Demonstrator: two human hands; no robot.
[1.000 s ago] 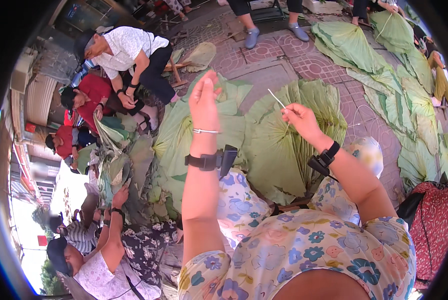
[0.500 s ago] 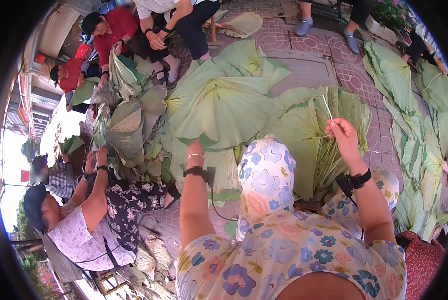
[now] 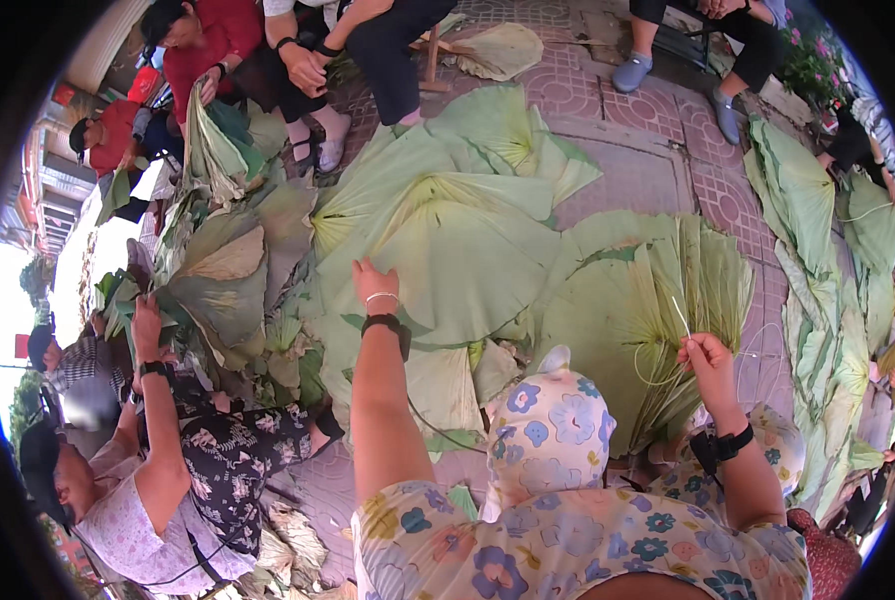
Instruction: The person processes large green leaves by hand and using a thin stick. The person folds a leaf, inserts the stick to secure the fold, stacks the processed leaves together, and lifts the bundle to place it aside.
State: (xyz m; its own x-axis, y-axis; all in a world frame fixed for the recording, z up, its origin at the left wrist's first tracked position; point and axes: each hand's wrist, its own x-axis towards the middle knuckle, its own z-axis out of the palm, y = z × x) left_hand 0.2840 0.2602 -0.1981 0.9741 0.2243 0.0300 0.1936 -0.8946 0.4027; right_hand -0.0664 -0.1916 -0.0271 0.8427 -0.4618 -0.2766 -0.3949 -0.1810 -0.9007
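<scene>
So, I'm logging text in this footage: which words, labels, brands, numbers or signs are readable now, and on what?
None can be read.
Small red panel, far left: too small to tell if it bears writing.
Large leaves, and the white stick held in the right hand: no lettering visible.

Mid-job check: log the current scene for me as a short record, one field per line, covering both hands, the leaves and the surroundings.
Left hand: at the large open leaf, near its lower-left edge; grip unclear
Right hand: pinches a thin white stick, tip pointing up and slightly left
Near right hand: bundle of folded leaves
Far right: row of overlapping green leaves
Left side: co-worker in pale patterned top, hand raised at leaves
Ground: reddish patterned paving
</scene>
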